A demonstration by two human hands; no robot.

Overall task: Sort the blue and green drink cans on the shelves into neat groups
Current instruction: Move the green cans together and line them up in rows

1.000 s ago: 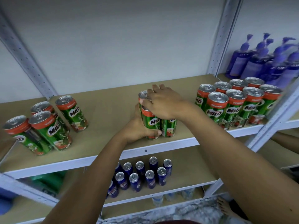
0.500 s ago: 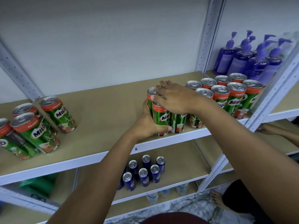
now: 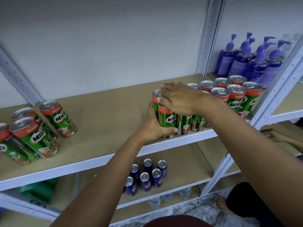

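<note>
Shelf (image 3: 105,110): upright red-topped green cans (image 3: 168,118)

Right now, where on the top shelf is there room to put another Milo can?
The wide bare stretch of the top shelf between the loose Milo cans on its left and the cluster held by the left hand and right hand. The right end is crowded: the held cans meet the packed Milo group.

Pale wall (image 3: 114,46) behind white metal shelving (image 3: 209,38); marbled floor (image 3: 188,212) below.
</note>
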